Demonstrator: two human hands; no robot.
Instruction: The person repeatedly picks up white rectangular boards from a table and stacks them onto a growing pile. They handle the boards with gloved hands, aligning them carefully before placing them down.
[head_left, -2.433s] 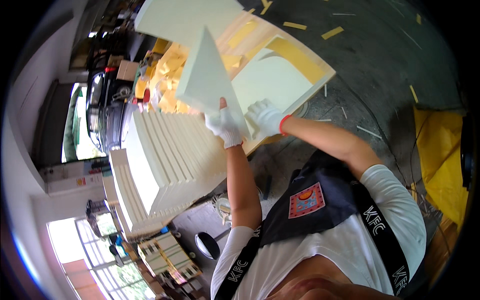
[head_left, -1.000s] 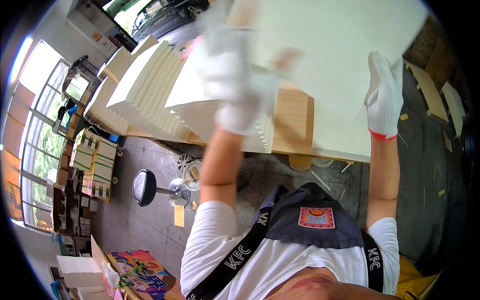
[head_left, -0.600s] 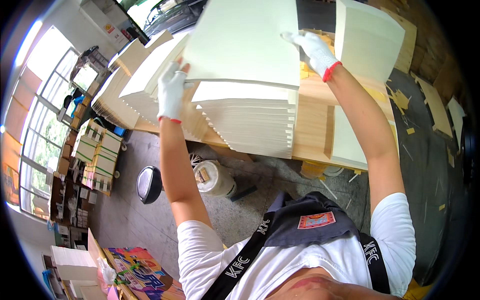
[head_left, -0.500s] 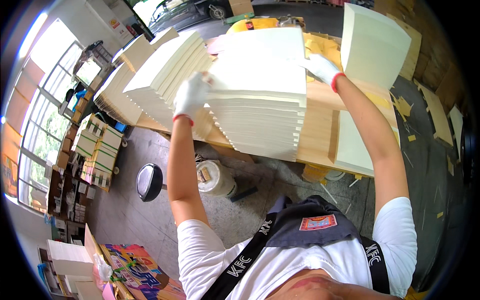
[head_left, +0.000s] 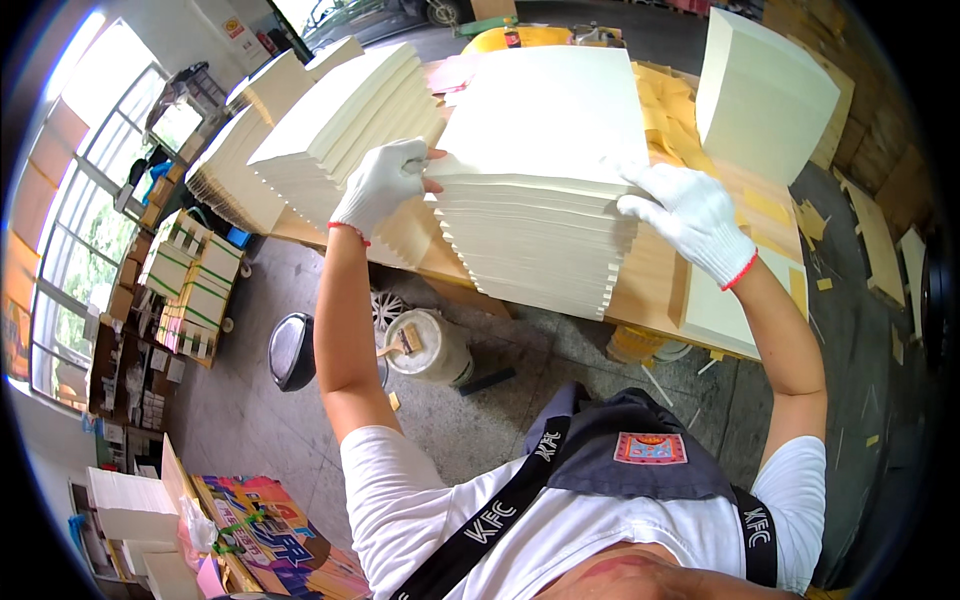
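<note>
A tall stack of white paper (head_left: 535, 225) stands on the wooden table in front of me, its layers offset in steps along the near side. My left hand (head_left: 385, 182), in a white knit glove with bare fingertips showing, pinches the stack's near left corner. At the near right corner, my gloved right hand (head_left: 690, 215) grips the upper layers, fingers above and thumb lower at the edge. Another stepped paper stack (head_left: 345, 110) lies just left of my left hand. Whether any sheets are lifted apart, I cannot tell.
Yellow paper scraps (head_left: 665, 110) lie beside the stack, near a tall white paper block (head_left: 765, 100). A lower white pile (head_left: 715, 310) rests at the table's right. On the floor stand a white bucket (head_left: 430, 350) with a brush on top and a black stool (head_left: 291, 352).
My right hand has come back from the stack's far right side to its near right corner. My left hand has closed on the near left corner. The view has shifted slightly.
</note>
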